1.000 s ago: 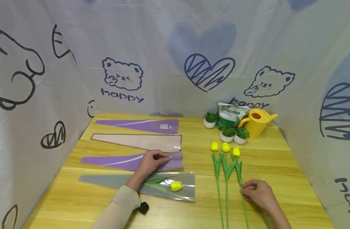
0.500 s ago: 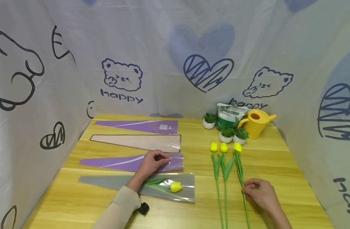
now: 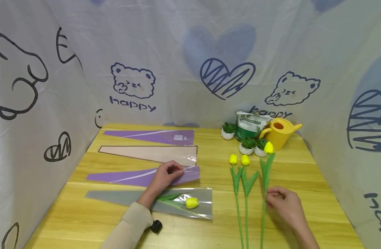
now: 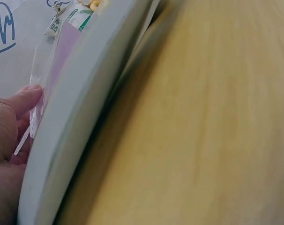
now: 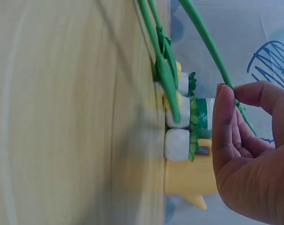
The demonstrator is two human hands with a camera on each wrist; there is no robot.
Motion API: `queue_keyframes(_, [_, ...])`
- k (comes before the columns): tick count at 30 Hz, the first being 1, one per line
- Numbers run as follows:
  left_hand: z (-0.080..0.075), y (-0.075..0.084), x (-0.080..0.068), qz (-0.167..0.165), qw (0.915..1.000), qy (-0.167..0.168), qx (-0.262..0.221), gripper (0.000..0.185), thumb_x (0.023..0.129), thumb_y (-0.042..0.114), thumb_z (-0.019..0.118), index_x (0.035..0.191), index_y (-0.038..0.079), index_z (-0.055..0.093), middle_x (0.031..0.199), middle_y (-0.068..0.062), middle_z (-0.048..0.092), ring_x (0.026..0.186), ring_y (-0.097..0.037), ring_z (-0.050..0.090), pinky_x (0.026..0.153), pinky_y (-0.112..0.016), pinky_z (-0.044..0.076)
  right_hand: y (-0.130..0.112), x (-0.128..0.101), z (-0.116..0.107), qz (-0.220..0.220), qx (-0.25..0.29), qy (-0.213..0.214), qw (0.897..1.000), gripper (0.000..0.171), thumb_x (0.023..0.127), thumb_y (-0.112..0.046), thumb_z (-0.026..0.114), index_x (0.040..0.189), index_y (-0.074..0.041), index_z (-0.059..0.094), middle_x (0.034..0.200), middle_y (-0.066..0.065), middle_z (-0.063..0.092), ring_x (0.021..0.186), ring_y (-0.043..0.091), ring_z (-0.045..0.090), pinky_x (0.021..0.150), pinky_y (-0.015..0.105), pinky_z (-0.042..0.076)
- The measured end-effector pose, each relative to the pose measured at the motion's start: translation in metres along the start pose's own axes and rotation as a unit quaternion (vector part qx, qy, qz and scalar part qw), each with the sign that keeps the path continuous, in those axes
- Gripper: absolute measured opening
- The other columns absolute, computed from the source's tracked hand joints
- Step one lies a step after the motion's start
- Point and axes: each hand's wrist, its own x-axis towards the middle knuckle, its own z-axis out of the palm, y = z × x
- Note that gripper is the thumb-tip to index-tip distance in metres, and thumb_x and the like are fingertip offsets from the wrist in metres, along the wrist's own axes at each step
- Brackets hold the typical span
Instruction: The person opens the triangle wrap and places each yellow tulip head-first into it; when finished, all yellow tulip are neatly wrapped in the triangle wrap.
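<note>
My right hand (image 3: 287,205) pinches the green stem of a yellow artificial tulip (image 3: 268,148) between thumb and fingertips. In the right wrist view this stem (image 5: 205,40) slants up clear of the table. My left hand (image 3: 166,175) pinches the wide clear end of a purple flower sleeve (image 3: 128,175), its plastic lifting a little off the table. In the left wrist view the thumb (image 4: 27,99) lies against the clear film. Nearer me lies a grey sleeve (image 3: 115,196) with a yellow tulip (image 3: 192,203) inside. Two more tulips (image 3: 245,160) lie to the left of the held one.
A pale pink sleeve (image 3: 147,152) and another purple sleeve (image 3: 147,136) lie farther back. At the back right stand small potted succulents (image 3: 228,130), a green-and-white bag (image 3: 251,125) and a yellow watering can (image 3: 279,133). A black object (image 3: 156,226) sits by the left sleeve cuff.
My right hand has raised the tulip off the table, its flower moving right and away from the other two. The left hand has lifted the sleeve's end slightly.
</note>
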Motion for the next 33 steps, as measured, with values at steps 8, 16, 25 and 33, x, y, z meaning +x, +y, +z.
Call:
queue_keyframes(8, [0.002, -0.003, 0.002, -0.010, 0.9998, -0.013, -0.009, 0.012, 0.091, 0.008, 0.079, 0.100, 0.002, 0.075, 0.096, -0.019, 0.074, 0.072, -0.009, 0.057, 0.067, -0.019, 0.047, -0.013, 0.003, 0.004, -0.013, 0.075, 0.028, 0.997, 0.031, 0.097, -0.004, 0.067, 0.122, 0.014, 0.060, 0.089, 0.005, 0.075, 0.073, 0.012, 0.073, 0.074, 0.030, 0.064])
queue_keyframes(16, [0.004, 0.012, -0.002, -0.013, 0.9998, -0.016, -0.004, 0.011, 0.091, 0.002, 0.076, 0.100, -0.004, 0.073, 0.096, -0.025, 0.072, 0.072, -0.010, 0.057, 0.066, -0.017, 0.046, -0.019, 0.005, 0.009, -0.017, 0.128, 0.092, 0.987, 0.026, 0.098, -0.005, 0.069, 0.117, 0.012, 0.063, 0.077, -0.006, 0.076, 0.068, 0.010, 0.074, 0.071, 0.028, 0.063])
queue_keyframes(25, [0.006, 0.003, -0.002, 0.002, 0.9999, -0.015, 0.001, 0.013, 0.091, 0.001, 0.077, 0.101, -0.006, 0.073, 0.098, -0.027, 0.073, 0.072, -0.010, 0.058, 0.067, -0.017, 0.047, -0.021, 0.007, 0.017, -0.038, 0.219, 0.152, 0.963, 0.014, 0.096, 0.001, 0.070, 0.102, 0.012, 0.067, 0.072, -0.001, 0.076, 0.066, 0.012, 0.076, 0.067, 0.026, 0.062])
queue_keyframes(33, [0.003, -0.009, -0.001, 0.012, 0.9997, -0.008, -0.022, 0.013, 0.089, 0.009, 0.081, 0.099, 0.002, 0.075, 0.096, -0.019, 0.075, 0.073, -0.008, 0.060, 0.068, -0.018, 0.049, -0.023, 0.010, 0.029, -0.069, 0.255, 0.151, 0.952, 0.018, 0.096, 0.005, 0.068, 0.109, 0.015, 0.062, 0.073, -0.002, 0.078, 0.068, 0.011, 0.077, 0.068, 0.025, 0.062])
